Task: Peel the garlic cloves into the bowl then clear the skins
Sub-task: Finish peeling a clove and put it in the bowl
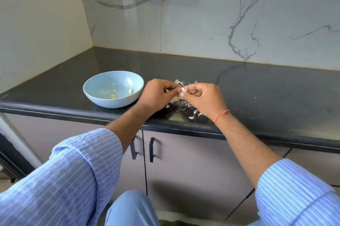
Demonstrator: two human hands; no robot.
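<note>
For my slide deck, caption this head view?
Both hands, left hand and right hand, pinch a garlic clove over skins beside the blue bowl.

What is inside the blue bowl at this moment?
Inside the blue bowl lie a few peeled garlic cloves, yellowish, on its floor and far wall. The near wall hides part of the floor, so the exact count is uncertain.
</note>
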